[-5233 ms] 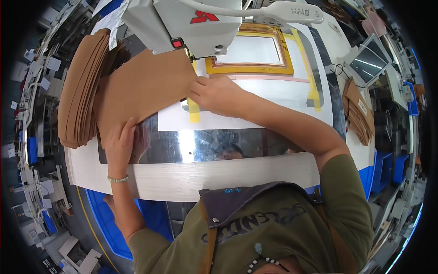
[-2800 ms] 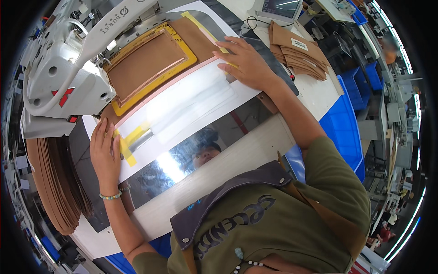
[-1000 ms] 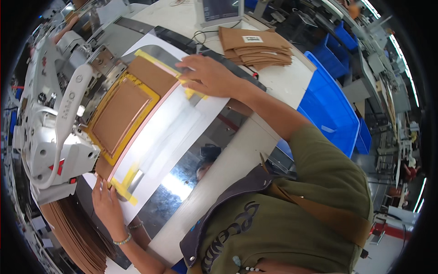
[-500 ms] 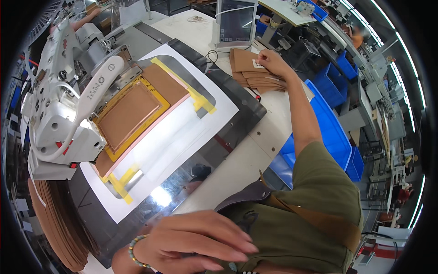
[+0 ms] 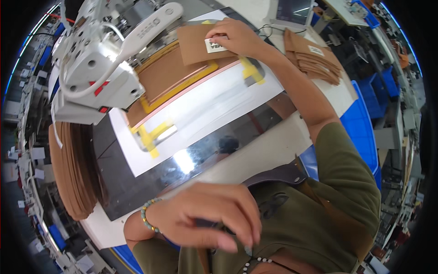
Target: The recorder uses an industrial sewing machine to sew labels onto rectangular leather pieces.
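Note:
In my right hand (image 5: pixel 237 40) is a flat brown panel (image 5: pixel 192 49) with a white label (image 5: pixel 211 46) on it, pinched near the label. The panel hangs over the sewing machine's work area, hiding part of a yellow clamp frame (image 5: pixel 204 71). Inside that frame lies another brown panel (image 5: pixel 166 75), on a white sheet (image 5: pixel 200 102) marked with strips of yellow tape (image 5: pixel 148 134). My left hand (image 5: pixel 212 212), a beaded bracelet at its wrist, hovers before my chest. Its fingers are loosely bent and apart, somewhat blurred, holding nothing.
A white sewing machine head (image 5: pixel 98 64) stands at the left. Near it is a thick stack of brown panels (image 5: pixel 73 171). Another brown pile (image 5: pixel 315 57) with a label on top lies at the right, by a screen (image 5: pixel 292 13). A blue bin (image 5: pixel 360 132) sits beyond the table edge.
My right hand has moved left from the right-hand pile to the clamp frame, bringing a brown panel along. My left hand stays in front of my chest, its fingers more bent. The view has shifted.

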The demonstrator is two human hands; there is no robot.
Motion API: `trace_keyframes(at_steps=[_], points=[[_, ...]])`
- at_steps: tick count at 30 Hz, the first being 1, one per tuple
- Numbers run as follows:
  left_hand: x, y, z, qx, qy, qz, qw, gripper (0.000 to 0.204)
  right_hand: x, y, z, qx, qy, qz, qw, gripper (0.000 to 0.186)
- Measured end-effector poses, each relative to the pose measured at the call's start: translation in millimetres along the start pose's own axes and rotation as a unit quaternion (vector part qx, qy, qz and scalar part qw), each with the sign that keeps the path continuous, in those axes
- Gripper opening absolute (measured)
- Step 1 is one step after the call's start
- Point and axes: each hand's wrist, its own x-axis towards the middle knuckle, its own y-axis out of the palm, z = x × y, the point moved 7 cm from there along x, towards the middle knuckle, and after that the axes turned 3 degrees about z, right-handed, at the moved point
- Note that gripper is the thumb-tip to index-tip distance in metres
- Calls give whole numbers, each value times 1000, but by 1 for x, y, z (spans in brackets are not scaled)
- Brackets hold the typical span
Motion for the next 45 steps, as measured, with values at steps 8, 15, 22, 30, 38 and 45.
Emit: trace_keyframes(at_steps=[8,15,22,30,38,45], points=[[-165,-153,11,554,-218,-459,659,16,61,115,59,-40,-52,67,996,20],[-219,-250,-9,748,-174,-405,496,22,79,143,98,-54,-109,107,987,18],[-228,-323,11,596,-165,-480,623,33,56,152,100,112,-147,109,977,38],[-163,-303,5,716,-159,-280,619,37,32,153,124,57,-215,154,963,53],[-174,-301,8,851,-209,-177,448,38,33,155,127,54,-210,155,964,51],[-149,-297,-4,769,-144,-216,585,43,36,158,122,64,-197,172,963,53]])
